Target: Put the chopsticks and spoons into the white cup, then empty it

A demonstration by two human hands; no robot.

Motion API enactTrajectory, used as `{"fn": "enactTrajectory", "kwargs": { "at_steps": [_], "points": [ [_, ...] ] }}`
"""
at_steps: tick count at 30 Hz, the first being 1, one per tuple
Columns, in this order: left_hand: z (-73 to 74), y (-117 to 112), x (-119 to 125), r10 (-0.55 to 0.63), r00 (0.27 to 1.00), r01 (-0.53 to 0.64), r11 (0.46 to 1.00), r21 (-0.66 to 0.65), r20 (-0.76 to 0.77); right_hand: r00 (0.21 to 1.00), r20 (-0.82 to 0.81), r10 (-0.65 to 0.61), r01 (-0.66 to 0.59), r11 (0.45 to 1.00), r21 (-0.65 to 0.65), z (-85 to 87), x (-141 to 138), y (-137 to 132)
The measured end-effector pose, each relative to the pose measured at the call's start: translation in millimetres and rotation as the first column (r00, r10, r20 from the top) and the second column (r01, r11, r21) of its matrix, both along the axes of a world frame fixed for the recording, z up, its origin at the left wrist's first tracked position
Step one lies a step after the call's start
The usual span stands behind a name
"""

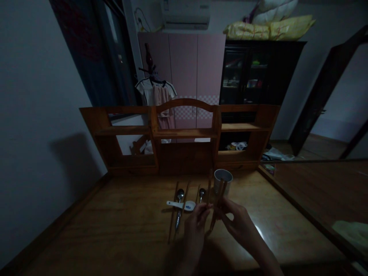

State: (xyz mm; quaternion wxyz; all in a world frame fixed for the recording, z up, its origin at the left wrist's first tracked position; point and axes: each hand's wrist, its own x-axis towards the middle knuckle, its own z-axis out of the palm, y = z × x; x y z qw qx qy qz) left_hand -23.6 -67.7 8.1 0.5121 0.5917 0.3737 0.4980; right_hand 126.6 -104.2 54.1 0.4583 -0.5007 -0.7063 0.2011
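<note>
My left hand (196,226) pinches a wooden chopstick (210,186) that points up and away from me. Close beside it, my right hand (237,220) is closed on more chopsticks (220,193), held in a slanted bundle. Just behind the right hand's bundle stands a grey cup (227,177), partly covered by it. To the left, a long metal spoon (178,219) lies with its bowl facing away, and a white ceramic spoon (189,206) with a blue mark rests across it. A second metal spoon (202,192) is half hidden by my left hand. Loose chopsticks (173,218) lie among the spoons.
The wooden tabletop (115,218) has a shelf unit (185,134) along its back edge. A raised wooden ledge (287,199) runs down the right side, and a wall (37,153) rises at left. The room is dim, with cupboards behind.
</note>
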Motion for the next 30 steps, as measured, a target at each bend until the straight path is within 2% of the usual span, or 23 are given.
{"fn": "enactTrajectory", "kwargs": {
  "at_steps": [3,6,9,14,20,30],
  "points": [
    [-13.0,-1,3,-0.081,0.995,0.081,0.997,-0.003,-0.057,1.0,-0.004,0.004,-0.004,1.0,-0.01,-1.4,1,-1],
    [-19.8,-4,3,-0.111,0.989,0.113,0.993,0.017,-0.094,1.0,0.003,-0.004,0.004,1.0,-0.029,-1.8,4,-1],
    [-19.6,-4,1,-0.124,0.989,0.125,0.992,0.004,-0.085,1.0,0.004,0.015,-0.015,0.999,-0.047,0.8,5,-1],
    [-13.5,0,-4,-0.174,0.965,0.179,0.984,0.008,-0.198,0.999,0.006,0.041,-0.04,0.998,-0.052,4.7,3,0],
    [-16.2,5,-5,-0.16,0.956,0.157,0.987,-0.033,-0.247,0.999,0.026,0.043,-0.042,0.998,-0.044,3.5,2,4],
    [-20.5,9,-3,-0.174,0.958,0.171,0.985,-0.031,-0.226,0.999,0.025,0.048,-0.047,0.997,-0.056,3.5,2,5]
  ]
}}
